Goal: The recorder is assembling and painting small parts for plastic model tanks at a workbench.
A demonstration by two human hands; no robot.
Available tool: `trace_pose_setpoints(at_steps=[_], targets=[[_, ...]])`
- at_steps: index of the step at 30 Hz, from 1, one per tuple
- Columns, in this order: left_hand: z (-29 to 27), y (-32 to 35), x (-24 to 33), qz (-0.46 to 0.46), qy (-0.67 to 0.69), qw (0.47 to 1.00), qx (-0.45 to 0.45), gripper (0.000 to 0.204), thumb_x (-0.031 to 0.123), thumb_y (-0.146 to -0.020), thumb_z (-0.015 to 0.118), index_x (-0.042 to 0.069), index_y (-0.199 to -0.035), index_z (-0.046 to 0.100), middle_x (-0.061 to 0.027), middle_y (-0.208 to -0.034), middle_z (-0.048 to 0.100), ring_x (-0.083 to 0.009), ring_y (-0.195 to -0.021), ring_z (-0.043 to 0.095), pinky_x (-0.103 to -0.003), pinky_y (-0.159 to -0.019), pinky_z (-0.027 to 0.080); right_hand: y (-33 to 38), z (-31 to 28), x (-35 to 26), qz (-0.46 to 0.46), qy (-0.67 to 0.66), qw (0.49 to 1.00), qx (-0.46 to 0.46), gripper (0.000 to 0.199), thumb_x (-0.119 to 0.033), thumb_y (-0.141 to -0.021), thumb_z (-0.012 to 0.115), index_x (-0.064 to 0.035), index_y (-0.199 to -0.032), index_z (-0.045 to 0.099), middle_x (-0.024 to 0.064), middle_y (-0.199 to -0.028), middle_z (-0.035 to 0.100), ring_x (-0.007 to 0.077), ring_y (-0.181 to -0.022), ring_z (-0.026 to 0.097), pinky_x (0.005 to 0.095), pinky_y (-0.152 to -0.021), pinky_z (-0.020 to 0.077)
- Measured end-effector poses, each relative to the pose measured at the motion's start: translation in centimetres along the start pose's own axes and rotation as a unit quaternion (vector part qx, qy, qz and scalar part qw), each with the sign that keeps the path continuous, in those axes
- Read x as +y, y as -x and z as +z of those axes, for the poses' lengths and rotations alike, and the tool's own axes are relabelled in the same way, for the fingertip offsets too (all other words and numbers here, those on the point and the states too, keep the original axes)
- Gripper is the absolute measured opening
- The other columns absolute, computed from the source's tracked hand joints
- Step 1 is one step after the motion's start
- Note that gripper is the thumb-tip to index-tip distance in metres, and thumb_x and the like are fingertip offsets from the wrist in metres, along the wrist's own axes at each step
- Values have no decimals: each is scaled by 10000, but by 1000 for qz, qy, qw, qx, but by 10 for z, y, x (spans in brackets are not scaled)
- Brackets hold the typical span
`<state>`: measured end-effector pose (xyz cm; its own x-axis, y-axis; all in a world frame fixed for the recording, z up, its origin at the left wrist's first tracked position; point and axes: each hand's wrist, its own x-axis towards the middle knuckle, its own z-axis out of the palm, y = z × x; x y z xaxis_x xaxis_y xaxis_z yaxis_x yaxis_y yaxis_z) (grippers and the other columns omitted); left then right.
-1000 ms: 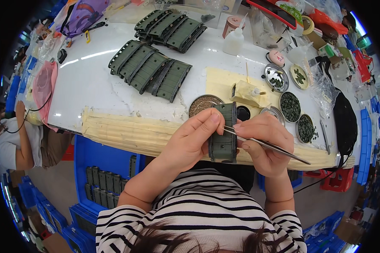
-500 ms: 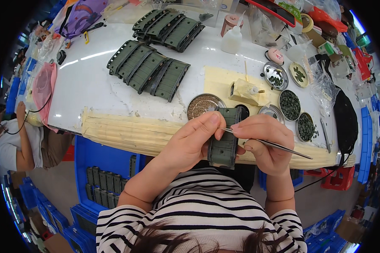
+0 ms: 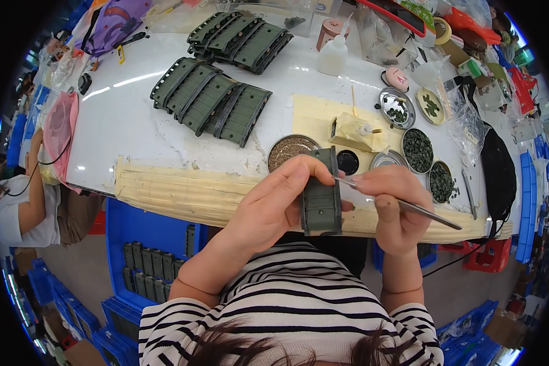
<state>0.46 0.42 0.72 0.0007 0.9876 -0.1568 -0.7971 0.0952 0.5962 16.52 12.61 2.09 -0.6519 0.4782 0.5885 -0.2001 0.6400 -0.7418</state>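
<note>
My left hand (image 3: 274, 204) is closed on a dark green ribbed plastic piece (image 3: 321, 210), held upright over the table's front edge. Between the thumb and fingers of my right hand (image 3: 399, 204) is a pair of metal tweezers (image 3: 424, 212), whose tip reaches the piece's right edge near my left fingertips. Whether the tip grips anything is too small to tell. Just beyond my hands stand a round tin of brown grains (image 3: 290, 149), a small black round pot (image 3: 348, 161) and tins of small dark green parts (image 3: 418, 150) (image 3: 441, 182).
Stacked green ribbed pieces (image 3: 210, 100) lie at the back left. A white squeeze bottle (image 3: 333, 55) and a tape-wrapped block (image 3: 355, 133) stand farther back. Another pair of tweezers (image 3: 470, 194) lies right. A blue crate (image 3: 141, 229) with similar pieces is below left, near another person (image 3: 24, 204).
The green piece has turned in my left hand, showing a narrower face. My right hand and the tweezers have shifted slightly right, uncovering the black pot.
</note>
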Motion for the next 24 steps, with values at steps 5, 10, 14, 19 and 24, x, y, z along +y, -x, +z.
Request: trace_pose_setpoints(at_steps=[5,10,14,19,24], targets=[[-3,3,9,115,-62,990,51,778,-31,-921,472,180,-1493,-11,-216,-1332,463,-359,-1192,545,-452,-941,515,13,-10,14,139,83,985,51,68,-38,-865,635,2,-900,677,86,-800,647,207,-709,560,294,-680,441],[-14,0,7,130,5,985,116,736,-62,-867,526,125,-1497,195,-195,-1311,506,-327,-1198,543,-475,-983,501,17,-8,27,90,163,982,34,61,-62,-859,655,-12,-887,676,87,-781,639,230,-690,540,313,-646,427],[-18,5,5,134,53,983,109,686,-55,-857,544,109,-1467,274,-148,-1247,574,-267,-1161,577,-459,-964,517,17,-7,29,94,175,980,28,66,-71,-853,665,-14,-882,679,93,-786,647,241,-693,545,318,-645,432],[-14,5,6,148,75,980,110,587,-41,-885,567,99,-1412,351,-147,-1190,611,-234,-1081,619,-378,-898,556,16,-6,28,89,185,978,25,63,-69,-847,671,-17,-880,681,91,-786,648,244,-695,551,314,-650,436],[-8,5,9,147,36,976,154,551,16,-904,571,98,-1406,359,-157,-1214,593,-204,-1055,626,-349,-872,565,14,-11,17,76,137,987,44,66,-23,-838,648,-5,-889,685,91,-811,668,229,-708,567,314,-665,443]])
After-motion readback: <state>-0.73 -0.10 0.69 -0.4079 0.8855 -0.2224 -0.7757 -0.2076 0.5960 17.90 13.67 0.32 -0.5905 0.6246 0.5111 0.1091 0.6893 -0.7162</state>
